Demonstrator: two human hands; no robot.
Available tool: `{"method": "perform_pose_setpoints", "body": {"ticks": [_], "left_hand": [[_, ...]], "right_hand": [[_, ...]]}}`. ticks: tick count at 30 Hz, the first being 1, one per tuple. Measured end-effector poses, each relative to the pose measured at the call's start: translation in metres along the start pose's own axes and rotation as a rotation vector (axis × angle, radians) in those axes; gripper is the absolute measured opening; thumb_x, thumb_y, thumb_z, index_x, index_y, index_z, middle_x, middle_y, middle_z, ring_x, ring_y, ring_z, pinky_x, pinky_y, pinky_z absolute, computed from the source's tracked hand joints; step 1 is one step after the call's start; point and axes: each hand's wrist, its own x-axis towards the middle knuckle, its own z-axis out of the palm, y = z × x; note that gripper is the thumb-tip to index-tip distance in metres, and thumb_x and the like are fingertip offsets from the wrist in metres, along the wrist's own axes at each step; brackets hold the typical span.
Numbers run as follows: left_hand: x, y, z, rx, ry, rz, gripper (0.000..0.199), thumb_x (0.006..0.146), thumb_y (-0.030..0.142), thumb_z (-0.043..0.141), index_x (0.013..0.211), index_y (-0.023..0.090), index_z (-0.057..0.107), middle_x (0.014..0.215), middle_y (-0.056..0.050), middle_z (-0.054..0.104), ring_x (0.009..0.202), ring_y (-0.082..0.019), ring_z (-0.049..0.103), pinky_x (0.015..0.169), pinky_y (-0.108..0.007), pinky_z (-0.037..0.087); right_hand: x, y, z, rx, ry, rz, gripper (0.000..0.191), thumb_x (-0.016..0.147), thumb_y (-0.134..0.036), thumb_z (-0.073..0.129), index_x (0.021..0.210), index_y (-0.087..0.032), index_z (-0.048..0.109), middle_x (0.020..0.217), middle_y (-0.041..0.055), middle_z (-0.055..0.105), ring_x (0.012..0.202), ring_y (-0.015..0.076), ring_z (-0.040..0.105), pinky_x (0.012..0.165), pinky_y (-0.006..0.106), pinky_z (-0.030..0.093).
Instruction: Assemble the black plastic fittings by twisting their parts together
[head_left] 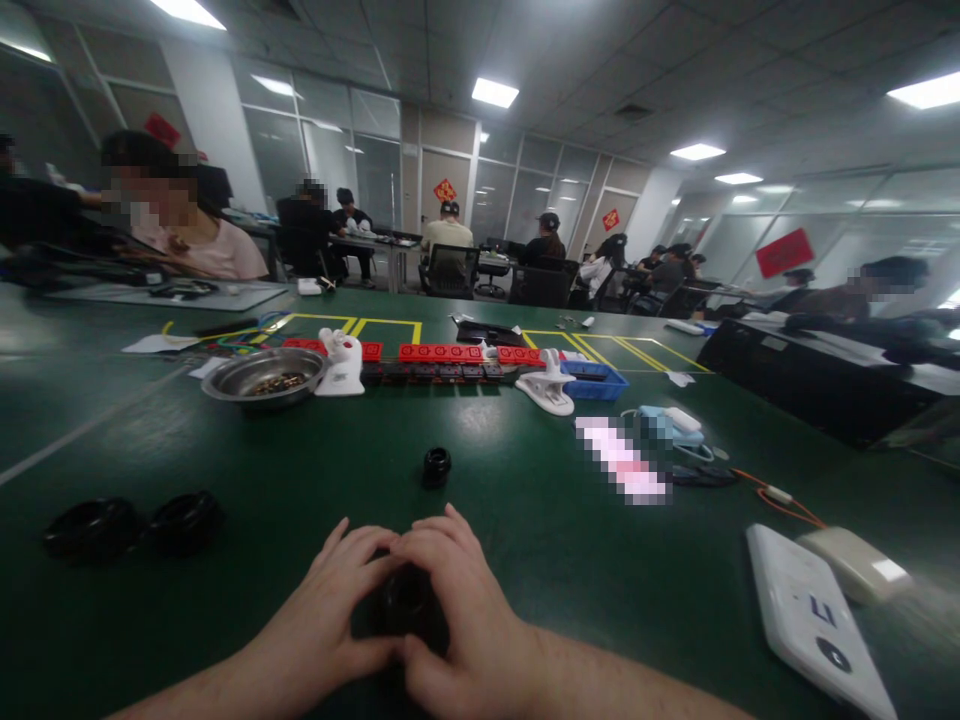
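Observation:
Both hands curve around a shiny black ring-shaped piece (pixel 411 600) low over the green table. My right hand (pixel 472 620) grips its right side, thumb toward me and fingers on the far side. From the left, my left hand (pixel 330 595) brings fingertips and thumb to its edge, with a gap left at the palm. The fingers of the two hands meet over the far rim and partly hide the piece. Beyond them stands a smaller black ring-shaped piece (pixel 436 467). Two larger black rings, one at the far left (pixel 91 530) and one beside it (pixel 186 522), lie on the table.
A metal bowl (pixel 262 380) of small parts stands behind, near red blocks (pixel 440 353), white clamps (pixel 545 385) and a blue tray (pixel 596 382). To the right are a white device (pixel 817 620), a beige adapter (pixel 855 565) and a black box (pixel 817 380). Several people sit beyond.

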Motion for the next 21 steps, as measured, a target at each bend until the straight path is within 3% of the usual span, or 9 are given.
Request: {"method": "perform_pose_setpoints", "body": {"ticks": [8, 11, 13, 16, 21], "left_hand": [[0.0000, -0.0036, 0.0009, -0.004, -0.011, 0.003, 0.040, 0.058, 0.043, 0.065, 0.094, 0.027, 0.059, 0.107, -0.004, 0.055, 0.101, -0.028, 0.048, 0.097, -0.057, 0.018], [0.0004, -0.0017, -0.0005, -0.016, -0.029, -0.003, 0.040, 0.058, 0.039, 0.066, 0.095, 0.027, 0.059, 0.106, -0.003, 0.055, 0.102, -0.027, 0.048, 0.098, -0.057, 0.017], [0.0010, 0.0006, -0.0017, -0.013, -0.034, -0.012, 0.039, 0.058, 0.032, 0.064, 0.097, 0.028, 0.058, 0.106, -0.003, 0.055, 0.102, -0.026, 0.048, 0.098, -0.057, 0.016], [0.0017, 0.0030, -0.0030, -0.007, -0.034, -0.023, 0.043, 0.059, 0.028, 0.061, 0.101, 0.028, 0.056, 0.106, -0.003, 0.054, 0.102, -0.025, 0.048, 0.099, -0.056, 0.015], [0.0011, 0.0010, -0.0031, -0.011, -0.031, -0.008, 0.039, 0.059, 0.037, 0.064, 0.096, 0.027, 0.058, 0.108, -0.004, 0.054, 0.103, -0.027, 0.047, 0.098, -0.058, 0.015]], "right_hand": [[-0.0013, 0.0026, 0.0037, -0.058, 0.103, 0.028, 0.054, 0.064, -0.038, 0.060, 0.110, -0.020, 0.037, 0.103, 0.0067, 0.050, 0.098, 0.0214, 0.046, 0.099, 0.047, 0.018], [-0.0011, 0.0018, 0.0049, -0.065, 0.119, 0.090, 0.049, 0.063, -0.040, 0.062, 0.103, -0.019, 0.042, 0.093, 0.0050, 0.053, 0.090, 0.0208, 0.049, 0.097, 0.049, 0.021], [-0.0007, 0.0012, 0.0046, -0.061, 0.090, 0.138, 0.043, 0.064, -0.031, 0.060, 0.101, -0.019, 0.043, 0.090, 0.0043, 0.054, 0.088, 0.0202, 0.049, 0.096, 0.048, 0.023], [-0.0009, 0.0008, 0.0026, -0.030, 0.028, 0.087, 0.048, 0.060, -0.020, 0.051, 0.107, -0.018, 0.041, 0.098, 0.0063, 0.053, 0.096, 0.0209, 0.047, 0.099, 0.048, 0.018], [-0.0029, 0.0030, 0.0009, -0.029, 0.016, 0.021, 0.057, 0.064, -0.031, 0.052, 0.116, -0.018, 0.033, 0.110, 0.0081, 0.048, 0.106, 0.0230, 0.042, 0.100, 0.049, 0.015]]}}
